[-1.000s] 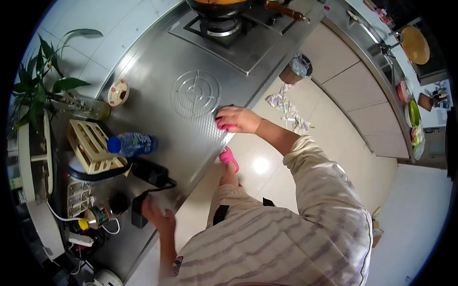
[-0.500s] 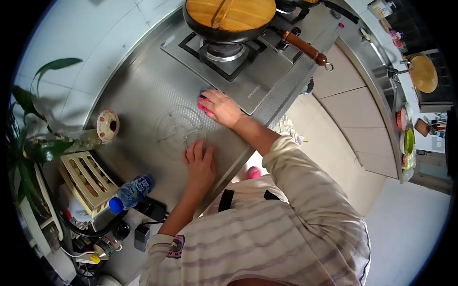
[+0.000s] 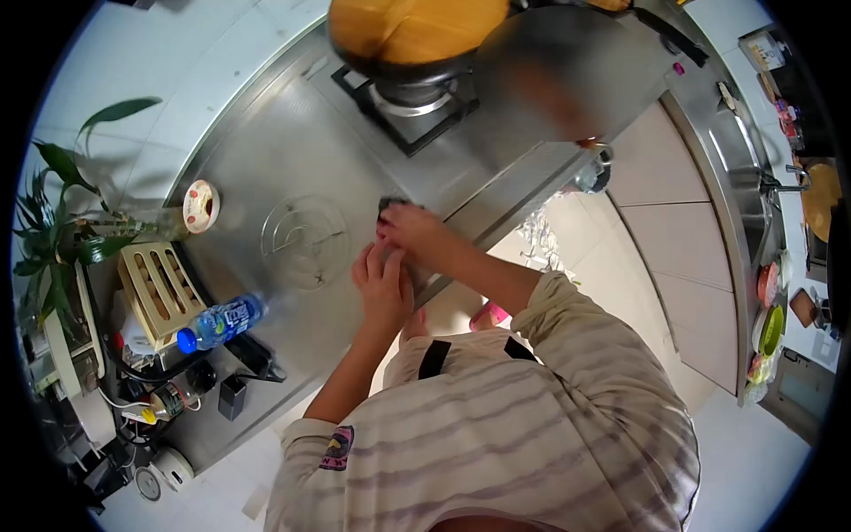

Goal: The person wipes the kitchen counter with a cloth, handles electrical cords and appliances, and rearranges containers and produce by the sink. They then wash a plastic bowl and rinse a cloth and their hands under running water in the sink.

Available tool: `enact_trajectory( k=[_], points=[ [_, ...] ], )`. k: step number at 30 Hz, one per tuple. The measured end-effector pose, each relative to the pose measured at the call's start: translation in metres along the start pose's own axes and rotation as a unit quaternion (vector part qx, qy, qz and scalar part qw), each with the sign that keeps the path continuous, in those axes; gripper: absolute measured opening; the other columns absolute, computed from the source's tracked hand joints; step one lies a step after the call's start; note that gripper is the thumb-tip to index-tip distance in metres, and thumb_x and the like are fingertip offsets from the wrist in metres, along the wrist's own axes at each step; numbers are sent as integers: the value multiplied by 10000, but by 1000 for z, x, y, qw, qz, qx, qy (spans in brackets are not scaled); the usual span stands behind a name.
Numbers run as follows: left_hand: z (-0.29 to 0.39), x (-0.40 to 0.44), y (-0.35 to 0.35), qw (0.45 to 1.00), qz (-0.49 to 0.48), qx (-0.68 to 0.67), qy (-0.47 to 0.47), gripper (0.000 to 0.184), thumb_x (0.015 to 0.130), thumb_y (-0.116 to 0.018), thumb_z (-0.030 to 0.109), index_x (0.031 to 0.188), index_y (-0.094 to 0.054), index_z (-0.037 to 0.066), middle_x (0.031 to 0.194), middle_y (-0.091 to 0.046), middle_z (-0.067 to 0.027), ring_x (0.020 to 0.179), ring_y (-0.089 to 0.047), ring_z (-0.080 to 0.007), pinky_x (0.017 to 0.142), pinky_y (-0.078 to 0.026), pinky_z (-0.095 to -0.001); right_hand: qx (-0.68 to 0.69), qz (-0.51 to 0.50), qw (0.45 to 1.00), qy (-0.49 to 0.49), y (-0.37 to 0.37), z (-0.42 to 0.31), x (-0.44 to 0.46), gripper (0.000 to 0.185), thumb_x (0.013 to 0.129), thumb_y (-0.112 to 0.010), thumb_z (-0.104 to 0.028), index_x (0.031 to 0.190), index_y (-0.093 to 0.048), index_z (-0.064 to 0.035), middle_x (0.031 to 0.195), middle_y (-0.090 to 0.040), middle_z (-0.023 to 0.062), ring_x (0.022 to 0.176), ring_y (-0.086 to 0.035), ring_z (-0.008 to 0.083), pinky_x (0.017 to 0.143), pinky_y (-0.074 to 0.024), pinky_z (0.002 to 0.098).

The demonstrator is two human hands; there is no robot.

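Note:
My right hand [image 3: 421, 235] is closed over a small pink-and-black scrubbing sponge [image 3: 388, 204], pressed on the steel countertop [image 3: 239, 177] close to its front edge. Most of the sponge is hidden under the fingers; its dark end shows. Just below, my left hand [image 3: 385, 288] rests on the counter with fingers stretched out, its fingertips near the right hand. Left of both hands lies a round wire rack [image 3: 306, 239]. Beyond them stands the gas stove [image 3: 417, 120], carrying a dark wok with a wooden lid [image 3: 417, 27].
A blue-capped bottle [image 3: 222, 324] lies beside a cream slatted box [image 3: 160, 293]. A patterned bowl [image 3: 201, 206] and a plant [image 3: 62, 257] stand along the wall. The wok's handle [image 3: 550, 93] is blurred. Farther right is a sink [image 3: 740, 146].
My right hand has drawn the sponge back toward the counter's front edge. The left hand has shifted right, close to it. The camera view has shifted slightly.

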State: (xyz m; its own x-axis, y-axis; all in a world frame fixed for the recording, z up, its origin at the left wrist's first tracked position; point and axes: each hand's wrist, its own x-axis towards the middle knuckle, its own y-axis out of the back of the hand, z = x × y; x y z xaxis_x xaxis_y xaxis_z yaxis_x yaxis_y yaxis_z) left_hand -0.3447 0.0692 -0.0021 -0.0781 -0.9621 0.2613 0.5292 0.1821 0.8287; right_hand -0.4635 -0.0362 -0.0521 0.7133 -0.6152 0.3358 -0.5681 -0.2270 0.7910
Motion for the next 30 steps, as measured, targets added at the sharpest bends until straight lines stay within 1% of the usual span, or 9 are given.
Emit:
enact_trajectory(
  k=[1,4,6,9,13,15,18,23,30],
  points=[
    [12,3,-10,1000,3,-2,-8,374,752,-551,49,1125,-552,71,1285,-449,-153,1195,-376,-400,1000,-269,-511,-7,5,1000,-1,16,1,-5,293,699,-656,-192,966,-613,-81,1097,-568,90,1005,-546,278,866,-447,383],
    [63,8,-53,996,22,-86,9,368,766,-584,112,1131,-565,65,1319,-410,-179,1200,-349,-405,992,-272,-527,246,-217,945,-8,42,19,-37,188,722,-633,-197,870,-607,-84,1000,-595,72,950,-559,275,827,-455,363],
    [95,22,-81,999,2,13,-33,371,796,-587,175,1151,-562,67,1331,-382,-196,1224,-321,-413,1004,-251,-532,275,-181,941,84,54,44,-49,192,726,-633,-200,876,-613,-83,1004,-597,75,957,-558,277,830,-458,363],
    [135,54,-120,999,4,-14,-51,381,818,-578,222,1168,-562,72,1329,-376,-201,1232,-310,-416,1009,-229,-540,281,-89,928,228,79,97,-62,197,732,-633,-205,886,-621,-83,1010,-599,78,968,-557,281,834,-463,364],
    [179,111,-156,994,-4,-4,-107,388,828,-576,233,1185,-556,81,1327,-373,-206,1212,-326,-415,1007,-228,-538,277,-28,916,290,129,171,-94,205,739,-633,-212,898,-632,-83,1018,-603,83,983,-556,285,839,-470,364],
    [195,139,-175,988,-20,-71,-137,417,849,-564,201,1242,-497,79,1354,-334,-198,1231,-299,-412,1007,-229,-527,259,-12,931,257,160,202,-109,209,743,-633,-215,904,-638,-82,1022,-605,86,991,-555,287,841,-473,365],
    [216,170,-201,978,-29,-126,-162,412,858,-554,176,1244,-486,52,1348,-330,-212,1219,-300,-415,1000,-246,-510,180,-24,980,83,206,240,-129,247,721,-654,-208,936,-645,-87,1035,-597,72,1016,-547,272,874,-469,356],
    [244,235,-249,974,-43,-144,-167,404,869,-535,170,1243,-477,30,1328,-341,-214,1197,-324,-395,994,-255,-489,67,-28,994,84,289,328,-150,268,675,-692,-170,931,-656,-99,1086,-576,67,1021,-544,259,871,-462,362],
    [275,298,-287,979,-44,-153,-130,390,873,-521,176,1226,-495,11,1294,-394,-219,1171,-368,-396,992,-277,-498,59,14,995,76,358,418,-176,227,655,-715,-115,876,-674,-88,1089,-583,69,1015,-551,268,845,-466,371]
  ],
)
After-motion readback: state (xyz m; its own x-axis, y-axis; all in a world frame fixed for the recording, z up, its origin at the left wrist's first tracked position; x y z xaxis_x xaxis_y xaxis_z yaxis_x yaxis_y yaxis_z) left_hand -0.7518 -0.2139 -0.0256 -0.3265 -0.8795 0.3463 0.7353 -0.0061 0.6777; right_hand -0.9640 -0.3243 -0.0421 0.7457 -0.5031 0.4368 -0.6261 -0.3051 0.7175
